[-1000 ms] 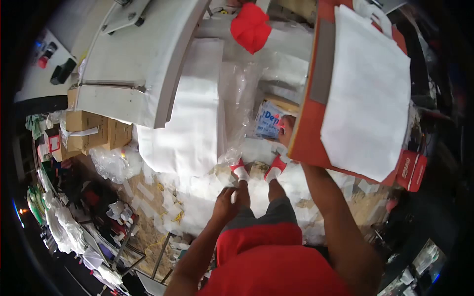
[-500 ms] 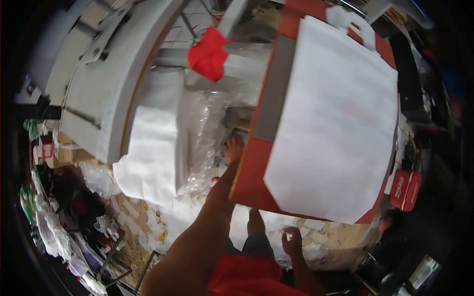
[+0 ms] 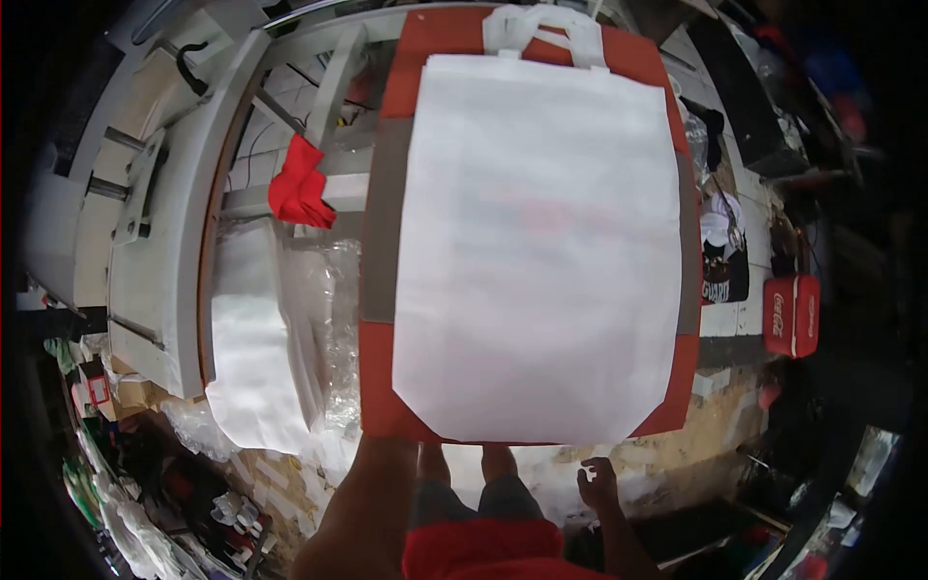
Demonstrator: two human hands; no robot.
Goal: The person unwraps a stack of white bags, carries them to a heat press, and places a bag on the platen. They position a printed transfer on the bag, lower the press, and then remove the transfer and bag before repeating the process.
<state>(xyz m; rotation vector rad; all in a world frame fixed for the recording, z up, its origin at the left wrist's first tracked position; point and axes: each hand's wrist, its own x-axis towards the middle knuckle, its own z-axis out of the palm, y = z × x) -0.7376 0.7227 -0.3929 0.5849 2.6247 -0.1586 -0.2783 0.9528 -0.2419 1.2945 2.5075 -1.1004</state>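
1. Fingers [image 3: 592, 473] of the right hand [image 3: 599, 482] are loosely curled, thumb close to the index. It's too small to tell whether they're pinching anything. That hand hangs low, just below the near edge of the red worktop [image 3: 384, 411], not touching it.
2. Left hand is out of sight. Only the left forearm [image 3: 362, 503] shows, running up to the near-left corner of the red worktop and vanishing under it, so no telling what those fingers are doing.
3. White bag [image 3: 536, 251] lies flat on the red worktop and covers most of it, with red showing down both sides and at the near corners. Its two handles [image 3: 539, 24] sit at the far end.
4. Grey strip [image 3: 380, 232] runs along the worktop's left side, right beside the bag.
5. Off to the left, lower down, there's a pile of white sheets [image 3: 246, 338] with crinkly clear plastic [image 3: 333, 319] next to it.
6. Red cloth [image 3: 298, 188] hangs on the grey frame [image 3: 164, 222] further back.
7. Red Coca-Cola case [image 3: 791, 314] sits well off to the right.
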